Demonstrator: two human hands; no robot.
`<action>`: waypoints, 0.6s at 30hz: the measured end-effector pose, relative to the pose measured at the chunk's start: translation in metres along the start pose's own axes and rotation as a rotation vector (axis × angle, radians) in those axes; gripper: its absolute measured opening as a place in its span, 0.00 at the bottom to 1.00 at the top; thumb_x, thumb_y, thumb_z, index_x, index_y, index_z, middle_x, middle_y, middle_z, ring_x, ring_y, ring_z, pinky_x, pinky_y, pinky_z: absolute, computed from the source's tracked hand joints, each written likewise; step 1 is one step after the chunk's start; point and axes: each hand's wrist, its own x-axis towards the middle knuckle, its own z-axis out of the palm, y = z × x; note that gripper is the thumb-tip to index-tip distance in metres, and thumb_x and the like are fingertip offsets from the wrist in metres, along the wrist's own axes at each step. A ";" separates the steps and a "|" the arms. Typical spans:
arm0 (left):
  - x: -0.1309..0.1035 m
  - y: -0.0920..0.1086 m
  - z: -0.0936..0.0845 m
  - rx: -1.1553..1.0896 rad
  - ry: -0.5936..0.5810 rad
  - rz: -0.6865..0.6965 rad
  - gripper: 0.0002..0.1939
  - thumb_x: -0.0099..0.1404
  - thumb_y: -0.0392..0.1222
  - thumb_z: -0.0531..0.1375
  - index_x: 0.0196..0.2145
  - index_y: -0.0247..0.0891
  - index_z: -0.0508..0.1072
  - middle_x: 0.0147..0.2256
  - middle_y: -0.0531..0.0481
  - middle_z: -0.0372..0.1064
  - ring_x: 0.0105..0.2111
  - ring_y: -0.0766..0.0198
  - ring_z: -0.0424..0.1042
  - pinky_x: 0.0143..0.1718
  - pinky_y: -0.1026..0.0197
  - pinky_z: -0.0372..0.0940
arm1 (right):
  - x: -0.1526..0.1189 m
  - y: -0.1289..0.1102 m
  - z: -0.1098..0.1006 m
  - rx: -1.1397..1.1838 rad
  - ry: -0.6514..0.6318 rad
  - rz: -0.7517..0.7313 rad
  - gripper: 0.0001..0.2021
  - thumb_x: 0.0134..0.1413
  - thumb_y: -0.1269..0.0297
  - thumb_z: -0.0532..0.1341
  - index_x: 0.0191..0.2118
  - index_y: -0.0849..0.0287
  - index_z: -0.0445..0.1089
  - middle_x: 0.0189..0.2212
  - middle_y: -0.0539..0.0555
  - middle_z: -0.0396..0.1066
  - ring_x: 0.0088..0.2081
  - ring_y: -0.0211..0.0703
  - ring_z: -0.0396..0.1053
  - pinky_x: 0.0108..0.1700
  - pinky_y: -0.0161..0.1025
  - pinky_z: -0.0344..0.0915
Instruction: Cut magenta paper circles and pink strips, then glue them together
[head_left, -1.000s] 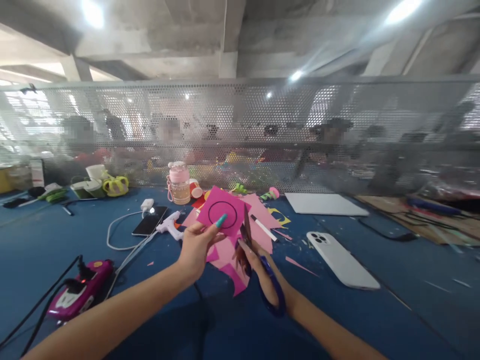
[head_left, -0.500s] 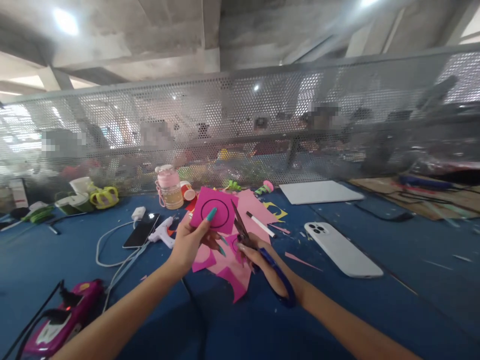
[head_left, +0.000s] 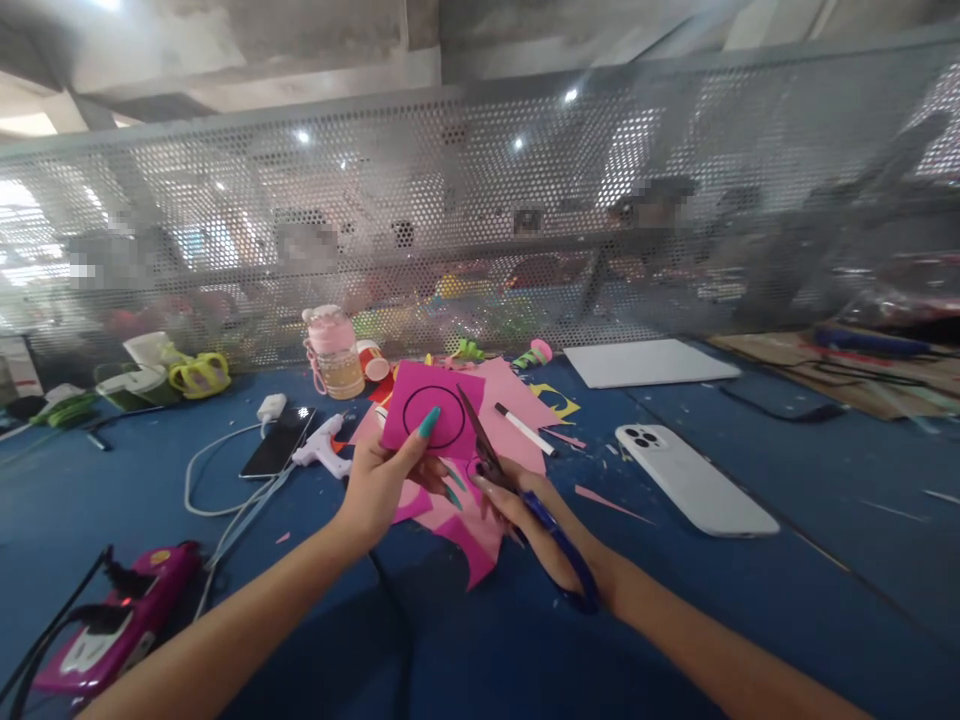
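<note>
A magenta paper square [head_left: 450, 378] with a black circle drawn on it is pinched in my left hand [head_left: 386, 480], the thumb lying over the circle. My right hand [head_left: 525, 505] grips blue-handled scissors [head_left: 559, 545], their blades pointing up at the paper's right edge. Whether the blades touch the paper I cannot tell. Below the hands lie light pink paper [head_left: 525, 395] and magenta offcuts [head_left: 471, 550]. A black-and-white marker [head_left: 525, 430] rests on the pink paper, right of the scissors.
Left are a white glue gun [head_left: 324, 448], a dark phone [head_left: 279, 445], cables and a magenta power strip [head_left: 120, 625]. A pink-lidded bottle [head_left: 335, 355] stands behind. On the right lie a white phone [head_left: 694, 480] and a white sheet [head_left: 649, 362]. A perforated metal screen [head_left: 465, 240] runs across the back.
The camera view has tipped down slightly. Both hands keep their grip, and the magenta square sits a little differently against the scissor blades.
</note>
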 end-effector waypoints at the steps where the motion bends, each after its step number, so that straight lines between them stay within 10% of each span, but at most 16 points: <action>1: 0.000 0.000 0.000 -0.004 0.001 0.000 0.21 0.38 0.55 0.70 0.14 0.32 0.72 0.13 0.49 0.70 0.11 0.67 0.68 0.15 0.66 0.67 | 0.000 0.000 0.000 -0.001 -0.008 0.008 0.19 0.53 0.45 0.54 0.25 0.56 0.57 0.18 0.44 0.53 0.20 0.34 0.53 0.23 0.35 0.53; 18: -0.006 -0.004 0.002 -0.021 -0.015 0.037 0.20 0.43 0.54 0.68 0.15 0.33 0.72 0.13 0.50 0.70 0.11 0.67 0.68 0.15 0.67 0.66 | -0.006 -0.013 0.002 0.005 0.014 -0.007 0.25 0.51 0.41 0.52 0.16 0.56 0.58 0.11 0.45 0.53 0.15 0.34 0.54 0.20 0.35 0.50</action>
